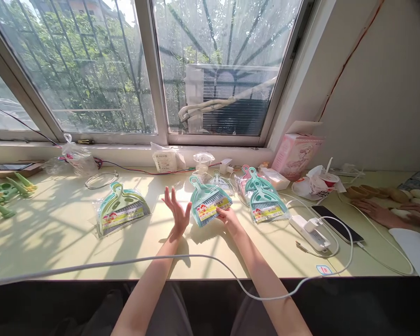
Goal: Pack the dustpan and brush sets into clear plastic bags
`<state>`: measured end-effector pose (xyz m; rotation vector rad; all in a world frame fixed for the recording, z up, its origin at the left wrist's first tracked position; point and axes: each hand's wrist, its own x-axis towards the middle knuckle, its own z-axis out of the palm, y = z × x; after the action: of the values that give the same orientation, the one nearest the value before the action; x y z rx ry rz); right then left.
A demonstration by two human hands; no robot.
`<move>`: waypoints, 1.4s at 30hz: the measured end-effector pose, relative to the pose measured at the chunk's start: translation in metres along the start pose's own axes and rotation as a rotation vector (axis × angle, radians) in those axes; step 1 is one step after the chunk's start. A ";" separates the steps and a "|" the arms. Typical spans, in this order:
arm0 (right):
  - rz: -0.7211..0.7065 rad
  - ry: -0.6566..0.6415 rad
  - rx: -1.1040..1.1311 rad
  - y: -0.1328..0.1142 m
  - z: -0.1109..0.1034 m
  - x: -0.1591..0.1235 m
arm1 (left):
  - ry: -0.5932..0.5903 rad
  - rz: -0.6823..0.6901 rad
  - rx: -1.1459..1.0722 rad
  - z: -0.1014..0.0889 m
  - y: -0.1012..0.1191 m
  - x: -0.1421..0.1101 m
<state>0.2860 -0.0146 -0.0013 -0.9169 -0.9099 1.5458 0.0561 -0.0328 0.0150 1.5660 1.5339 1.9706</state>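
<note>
My right hand (230,220) grips the lower right edge of a teal mini dustpan and brush set (210,200), thumb over its yellow printed label. The set is tilted up above the table, its handle pointing away from me. Just left of it, my left hand (177,210) is raised with fingers spread, holding nothing. Farther left lies a green bagged dustpan set (123,212). Several more bagged sets are stacked to the right, with a teal dustpan set (266,205) in front and a pink one (245,171) partly hidden behind.
A white cable (203,255) crosses in front of my forearms. On the right are a power strip (310,233), a phone (338,224), a pink box (297,154) and another person's hand (380,212). Green plastic parts (7,196) lie far left. The table's front edge is near my forearms.
</note>
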 end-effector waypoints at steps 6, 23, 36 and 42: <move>0.004 -0.048 0.015 0.002 0.008 -0.005 | -0.168 -0.828 -0.883 -0.008 0.012 0.028; -0.094 0.292 0.137 0.010 0.021 -0.001 | -0.495 -0.628 -0.654 0.025 0.007 -0.006; -0.076 0.251 0.224 -0.025 0.010 -0.012 | -0.803 -0.820 -0.784 0.007 0.006 0.000; -0.008 -0.022 0.091 -0.014 0.024 -0.024 | -0.500 -0.900 -1.013 0.013 0.034 0.016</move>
<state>0.2736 -0.0380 0.0237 -0.8324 -0.8504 1.5801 0.0742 -0.0291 0.0504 0.6451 0.6122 1.2834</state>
